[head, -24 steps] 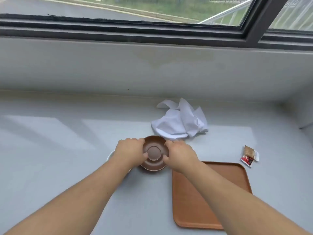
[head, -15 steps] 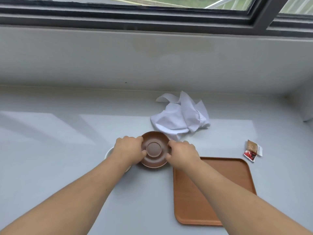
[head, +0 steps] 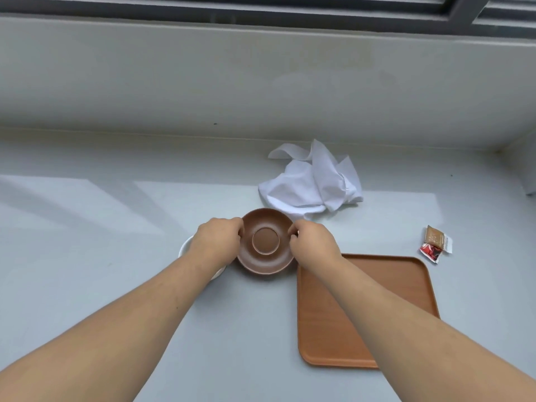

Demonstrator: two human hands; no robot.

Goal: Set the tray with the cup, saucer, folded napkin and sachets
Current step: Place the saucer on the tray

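A brown saucer (head: 265,256) sits just left of the wooden tray (head: 342,329). My left hand (head: 217,240) grips its left rim and my right hand (head: 314,242) grips its right rim. A white cup (head: 185,247) is mostly hidden under my left wrist; only its rim shows. A crumpled white napkin (head: 311,184) lies behind the saucer. Two sachets (head: 435,243), one brown and one red, lie to the right of the tray's far corner. Nothing is on the tray.
The pale grey counter (head: 87,227) runs back to a low wall below a dark window frame (head: 261,13). A side wall closes the far right corner.
Both hands stay on the saucer's rim. The view has tilted down, so everything sits a little higher in the frame; the saucer itself has hardly shifted.
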